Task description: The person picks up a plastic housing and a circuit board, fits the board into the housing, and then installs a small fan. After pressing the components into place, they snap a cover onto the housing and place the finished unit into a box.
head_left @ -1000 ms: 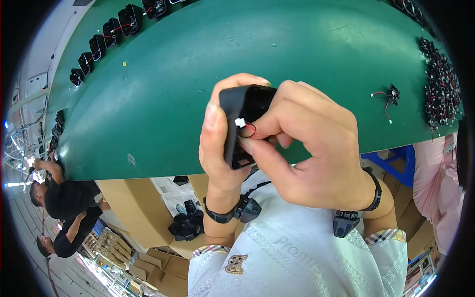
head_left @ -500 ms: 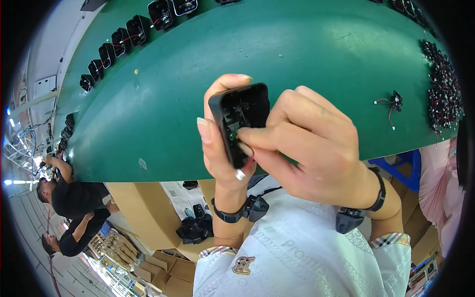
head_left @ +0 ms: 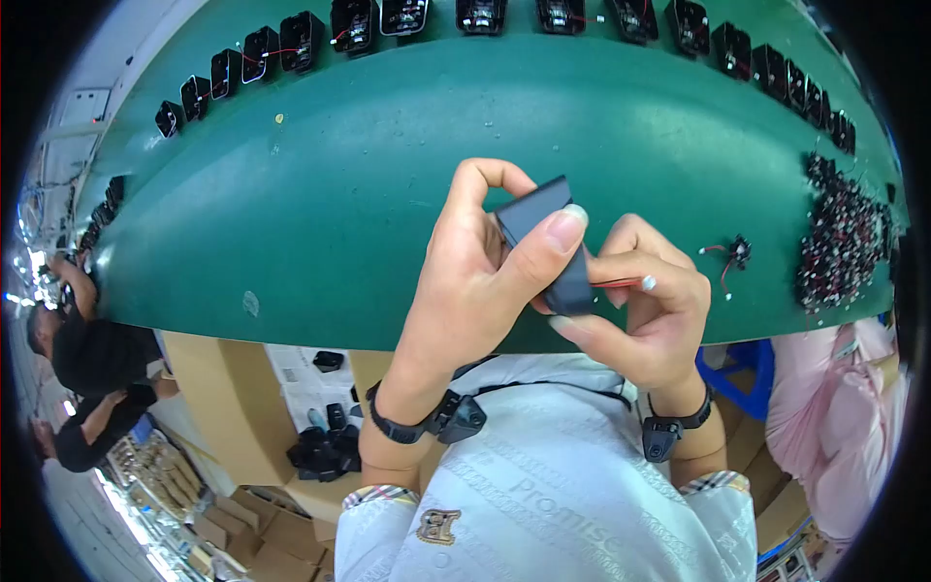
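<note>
A black plastic housing [head_left: 573,283] is held tilted above the green table, its smooth outer side turned up and its open side facing away to the right. My left hand [head_left: 470,267] grips it, thumb pressed on the outer face and fingers curled behind the upper end. At the lower right end, my right hand [head_left: 664,306] has its thumb and fingers around the housing's edge. A short red wire with a white connector [head_left: 621,283] sticks out of the housing across the right fingers. The inside of the housing is hidden from this angle.
Along the table's far edge [head_left: 446,73] stands a curved row of open black housings [head_left: 480,15]. At right lies a heap of small wired parts [head_left: 844,238], with one loose wired part [head_left: 740,252] beside it. Cardboard boxes [head_left: 228,407] and a blue stool [head_left: 742,378] are below; co-workers [head_left: 92,349] sit left.
The housing has been turned over, its open side now facing right instead of up. My right fingers have come out of its interior to its edge. The view has shifted, showing more of the far row.
</note>
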Tool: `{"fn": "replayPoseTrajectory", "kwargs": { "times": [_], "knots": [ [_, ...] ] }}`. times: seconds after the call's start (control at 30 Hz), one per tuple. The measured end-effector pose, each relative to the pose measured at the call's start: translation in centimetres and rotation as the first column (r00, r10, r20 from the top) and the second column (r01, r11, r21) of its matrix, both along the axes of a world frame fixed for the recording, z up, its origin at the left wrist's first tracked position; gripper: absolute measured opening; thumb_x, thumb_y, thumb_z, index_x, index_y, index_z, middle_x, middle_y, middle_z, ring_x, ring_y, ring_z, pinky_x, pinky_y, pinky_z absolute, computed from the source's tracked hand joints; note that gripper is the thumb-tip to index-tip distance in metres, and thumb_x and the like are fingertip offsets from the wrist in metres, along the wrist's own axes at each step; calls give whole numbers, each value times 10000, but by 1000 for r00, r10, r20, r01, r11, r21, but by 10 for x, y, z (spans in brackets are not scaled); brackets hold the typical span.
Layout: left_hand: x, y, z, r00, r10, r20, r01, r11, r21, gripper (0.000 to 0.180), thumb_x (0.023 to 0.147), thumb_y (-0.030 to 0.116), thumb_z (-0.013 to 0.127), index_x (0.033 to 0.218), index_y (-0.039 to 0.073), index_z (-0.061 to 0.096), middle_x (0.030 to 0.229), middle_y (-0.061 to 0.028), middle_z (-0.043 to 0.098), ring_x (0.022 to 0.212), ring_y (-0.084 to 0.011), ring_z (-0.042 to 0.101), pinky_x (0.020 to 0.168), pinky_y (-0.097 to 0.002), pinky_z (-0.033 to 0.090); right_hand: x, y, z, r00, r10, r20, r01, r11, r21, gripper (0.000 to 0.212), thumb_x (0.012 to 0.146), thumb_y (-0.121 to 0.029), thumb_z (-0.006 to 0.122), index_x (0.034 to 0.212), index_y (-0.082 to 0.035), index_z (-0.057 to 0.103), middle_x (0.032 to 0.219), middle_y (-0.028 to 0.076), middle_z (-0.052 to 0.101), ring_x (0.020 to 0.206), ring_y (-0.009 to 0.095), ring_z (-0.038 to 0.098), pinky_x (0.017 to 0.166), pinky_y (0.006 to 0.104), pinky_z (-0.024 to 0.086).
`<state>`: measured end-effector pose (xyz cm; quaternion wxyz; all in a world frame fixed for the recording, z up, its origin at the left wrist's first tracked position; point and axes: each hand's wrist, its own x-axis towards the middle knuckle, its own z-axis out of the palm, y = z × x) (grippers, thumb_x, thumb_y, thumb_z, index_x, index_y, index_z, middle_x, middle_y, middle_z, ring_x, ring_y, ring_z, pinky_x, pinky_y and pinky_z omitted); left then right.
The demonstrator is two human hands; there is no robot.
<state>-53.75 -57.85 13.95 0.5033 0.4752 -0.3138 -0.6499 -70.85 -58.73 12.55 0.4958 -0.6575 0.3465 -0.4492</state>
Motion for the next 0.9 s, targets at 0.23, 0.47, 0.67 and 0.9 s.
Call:
{"fn": "replayPoseTrajectory", "kwargs": {
  "times": [0.23,0.47,0.67,0.9],
  "knots": [
    [7,-11,2,867,-21,498,214,918,-334,401,1060,405,459,925,36,539,616,-119,539,544,-282,591,506,-368,435,-14,-4,-10,795,-71,602,-466,563,682,376,780,-268,810,989,21,691,958,93,666,832,141,599,668,270,470],
    [2,-8,6,750,92,655,205,909,-363,290,1059,268,418,913,60,557,566,-119,549,480,-342,580,468,-421,433,-13,15,-3,654,-238,719,-581,451,678,403,857,-208,766,1166,10,628,1004,75,666,791,95,553,585,237,422],
    [-2,-11,5,663,121,738,238,902,-361,267,1048,251,416,908,78,564,556,-121,559,485,-336,589,464,-428,446,-19,12,-2,743,-184,643,-497,493,714,342,842,-225,785,1063,11,672,983,72,665,790,107,556,603,253,437],
    [-11,-25,8,721,26,693,284,901,-329,255,1045,256,424,919,90,571,558,-135,567,505,-372,604,484,-454,463,-29,16,-1,818,-174,548,-383,546,745,404,851,-291,783,1091,17,677,1033,92,682,843,135,607,648,283,478]
  ]
}}
